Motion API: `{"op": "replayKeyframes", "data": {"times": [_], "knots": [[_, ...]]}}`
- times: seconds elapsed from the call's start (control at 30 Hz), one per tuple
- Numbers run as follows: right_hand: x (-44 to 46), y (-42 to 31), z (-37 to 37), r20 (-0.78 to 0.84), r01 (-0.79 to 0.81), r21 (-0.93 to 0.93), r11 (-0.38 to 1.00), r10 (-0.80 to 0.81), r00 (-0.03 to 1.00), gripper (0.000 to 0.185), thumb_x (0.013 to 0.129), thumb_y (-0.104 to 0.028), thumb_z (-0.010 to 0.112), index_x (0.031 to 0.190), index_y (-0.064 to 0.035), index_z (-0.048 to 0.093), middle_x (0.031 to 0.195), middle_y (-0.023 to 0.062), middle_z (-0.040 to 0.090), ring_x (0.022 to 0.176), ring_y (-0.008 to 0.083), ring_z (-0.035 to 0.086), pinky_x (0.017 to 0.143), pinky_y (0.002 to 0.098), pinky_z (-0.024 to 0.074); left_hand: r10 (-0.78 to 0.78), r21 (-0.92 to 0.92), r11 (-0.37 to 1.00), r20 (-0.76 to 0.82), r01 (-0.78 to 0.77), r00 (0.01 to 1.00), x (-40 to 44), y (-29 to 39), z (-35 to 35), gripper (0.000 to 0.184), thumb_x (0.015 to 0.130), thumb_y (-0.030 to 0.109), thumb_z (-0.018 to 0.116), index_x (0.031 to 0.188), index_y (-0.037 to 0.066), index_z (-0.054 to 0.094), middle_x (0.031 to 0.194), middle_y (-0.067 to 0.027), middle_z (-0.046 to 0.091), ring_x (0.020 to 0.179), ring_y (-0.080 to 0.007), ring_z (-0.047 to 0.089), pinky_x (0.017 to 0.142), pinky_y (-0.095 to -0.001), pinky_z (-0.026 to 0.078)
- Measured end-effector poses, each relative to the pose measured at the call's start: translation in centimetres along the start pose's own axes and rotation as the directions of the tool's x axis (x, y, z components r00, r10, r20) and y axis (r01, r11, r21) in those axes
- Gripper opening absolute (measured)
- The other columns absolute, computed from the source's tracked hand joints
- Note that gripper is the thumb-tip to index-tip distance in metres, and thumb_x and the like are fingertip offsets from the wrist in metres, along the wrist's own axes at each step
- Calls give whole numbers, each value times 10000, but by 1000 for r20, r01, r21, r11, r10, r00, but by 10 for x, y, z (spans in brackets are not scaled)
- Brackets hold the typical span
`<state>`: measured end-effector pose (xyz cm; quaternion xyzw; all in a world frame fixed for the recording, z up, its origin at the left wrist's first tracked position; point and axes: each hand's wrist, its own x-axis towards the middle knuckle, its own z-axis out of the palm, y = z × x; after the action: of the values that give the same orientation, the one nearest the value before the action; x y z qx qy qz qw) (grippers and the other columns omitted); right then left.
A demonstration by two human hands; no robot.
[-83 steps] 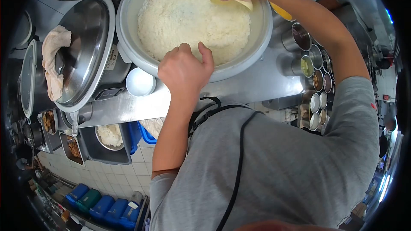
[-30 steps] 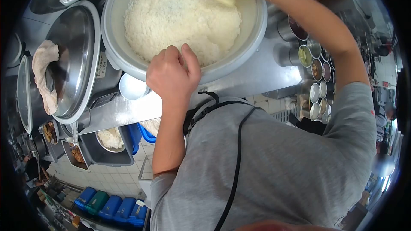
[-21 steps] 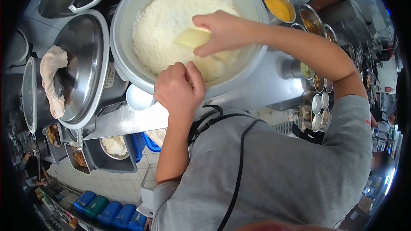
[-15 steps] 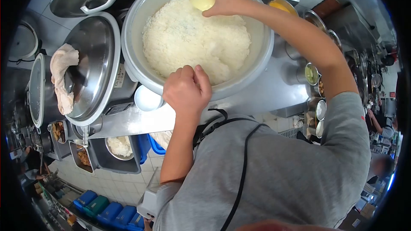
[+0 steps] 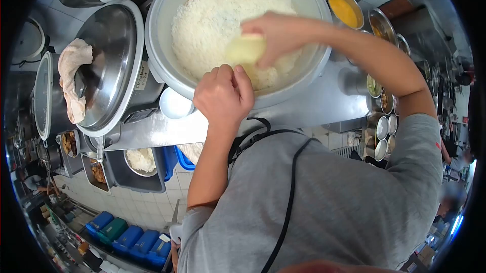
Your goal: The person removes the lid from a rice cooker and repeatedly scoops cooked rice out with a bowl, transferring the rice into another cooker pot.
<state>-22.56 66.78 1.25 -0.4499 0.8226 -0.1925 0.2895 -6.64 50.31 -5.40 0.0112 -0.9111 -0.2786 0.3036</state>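
A large pale pot (image 5: pixel 316 78) with a wide rim holds a heap of white rice (image 5: pixel 217 25). My left hand (image 5: pixel 223 93) is closed in a fist at the rim nearest my body, and appears to grip it. Inside the pot, over the right part of the rice, my right hand (image 5: pixel 278 37) is wrapped round a rounded pale yellow scraper-like piece (image 5: pixel 245 49). Motion blurs this piece, and its lower edge meets the rice near my left fist.
Left of the pot stand a small white bowl (image 5: pixel 175 103) and a lidded cooker (image 5: pixel 109 65) with a crumpled cloth (image 5: pixel 74 70) on top. A pan of yellow liquid (image 5: pixel 346 11) sits at the right. Below are a grey bin (image 5: pixel 119 177) and a metal bowl of rice (image 5: pixel 142 161).
My right hand has swept the pale yellow piece from the far side of the pot down toward me, close to my left fist. My left hand stays at the rim. The view has shifted slightly.
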Motion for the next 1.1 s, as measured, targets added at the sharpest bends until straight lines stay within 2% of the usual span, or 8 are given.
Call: {"op": "replayKeyframes", "data": {"times": [0.07,0.2,0.3,0.47,0.53,0.83,1.07,1.1], "knots": [[9,32,-25,-131,-213,124,969,229,965,513,648,-331,872,954,-10,614,899,176,685,805,279,650,718,394,520,-2,-2,1000,6,2,1000,0,0,0,380,961,193,613,617,72,509,566,-103,516,501,-310,513,482,-441,360],[20,65,23,-499,-142,-116,983,66,864,494,659,-319,860,895,-12,553,805,161,608,754,328,601,696,417,504,29,-26,999,-31,-29,999,-2,1,-1,368,973,168,587,630,53,517,576,-134,507,519,-337,503,506,-439,375],[-3,24,41,-274,-10,-184,983,-42,961,501,657,-321,853,877,-14,523,794,167,579,743,341,567,683,432,496,45,-142,988,-115,-61,992,-7,-9,2,322,956,146,599,645,63,570,582,-121,531,522,-309,537,517,-421,411],[-24,23,-1,32,-273,-56,960,275,961,439,769,-375,792,887,-46,526,873,105,570,828,217,591,682,381,493,-259,-487,847,-31,211,965,21,-42,-26,405,1048,202,503,732,1,657,627,-96,576,576,-206,535,556,-363,408],[-13,58,2,111,-474,481,737,485,867,413,886,-457,665,998,-65,601,962,61,608,892,183,609,716,350,511,-270,-441,878,-131,187,954,24,-51,-21,462,1079,248,470,764,-21,676,630,-55,573,614,-122,524,568,-322,397],[20,26,40,216,-426,777,464,440,872,748,881,-574,594,1360,1,600,1293,179,648,1105,285,652,881,450,526,-275,-369,904,-118,215,954,22,-54,-13,491,1082,258,447,744,-34,650,621,-52,557,592,-127,493,566,-311,366],[113,-27,56,110,-377,833,405,547,830,701,890,-581,604,1229,30,667,1168,178,676,1059,273,645,882,439,512,-284,-428,884,-166,191,944,21,-59,-11,491,1084,255,449,739,-31,649,632,-47,571,603,-120,493,565,-301,359],[127,-24,51,117,-400,709,581,462,879,682,877,-589,621,1154,31,685,1116,183,676,1024,265,640,851,429,501,-284,-444,877,-175,182,943,20,-60,-10,492,1084,258,453,734,-28,647,629,-43,568,603,-117,490,563,-298,354]]}}
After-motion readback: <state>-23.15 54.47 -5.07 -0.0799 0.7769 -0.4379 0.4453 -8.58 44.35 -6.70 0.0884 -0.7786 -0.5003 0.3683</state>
